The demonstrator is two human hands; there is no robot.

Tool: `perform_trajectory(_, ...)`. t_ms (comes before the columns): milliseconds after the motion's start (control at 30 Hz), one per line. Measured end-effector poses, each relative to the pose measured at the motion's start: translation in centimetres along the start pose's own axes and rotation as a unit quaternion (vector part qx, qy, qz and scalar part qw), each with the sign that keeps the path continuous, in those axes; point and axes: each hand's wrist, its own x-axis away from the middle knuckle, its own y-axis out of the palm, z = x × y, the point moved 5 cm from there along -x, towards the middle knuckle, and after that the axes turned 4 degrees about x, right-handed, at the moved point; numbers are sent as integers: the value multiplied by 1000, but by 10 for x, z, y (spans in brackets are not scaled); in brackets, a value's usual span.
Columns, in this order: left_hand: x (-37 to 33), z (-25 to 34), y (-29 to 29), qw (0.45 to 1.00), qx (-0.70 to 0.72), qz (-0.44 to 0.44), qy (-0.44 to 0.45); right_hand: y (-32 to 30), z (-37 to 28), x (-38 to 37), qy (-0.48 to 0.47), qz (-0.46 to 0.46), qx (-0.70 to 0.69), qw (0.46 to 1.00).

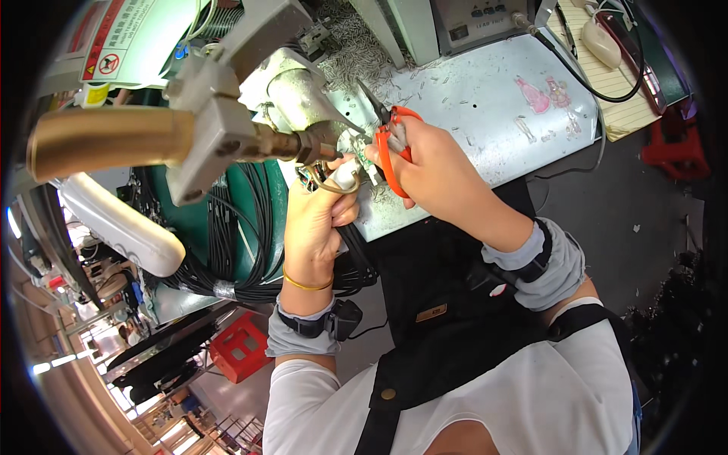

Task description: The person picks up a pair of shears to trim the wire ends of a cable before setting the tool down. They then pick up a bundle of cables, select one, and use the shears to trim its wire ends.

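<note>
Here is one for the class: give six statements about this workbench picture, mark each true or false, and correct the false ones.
1. The right hand holds the orange-handled tool. True.
2. The bangle is on the right wrist. False: the bangle is on the left wrist.
3. Many small metal pieces lie on the bench. True.
4. The apron is white. False: the apron is black.
5. The mouse lies on lined yellow paper. True.
6. The black cables lie to the person's right. False: the cables lie to the left.
</note>
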Motion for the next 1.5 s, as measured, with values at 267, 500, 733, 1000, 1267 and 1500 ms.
perform_trajectory(267,5,6,-1,996,-64,31,54,3,3,0,-81,48,10,996)
perform_trajectory(500,8,7,1,994,-69,51,60,2,0,2,-76,48,49,995)
perform_trajectory(733,12,8,2,997,-63,21,35,4,5,4,-71,33,-25,997)
perform_trajectory(1000,48,-5,7,994,-77,24,68,2,6,31,-39,-27,-103,994)
perform_trajectory(1267,69,-30,10,978,-204,-19,46,7,-13,49,-197,-26,84,976)
perform_trajectory(1500,91,-13,27,716,-524,13,462,7,-7,51,-33,-48,115,992)
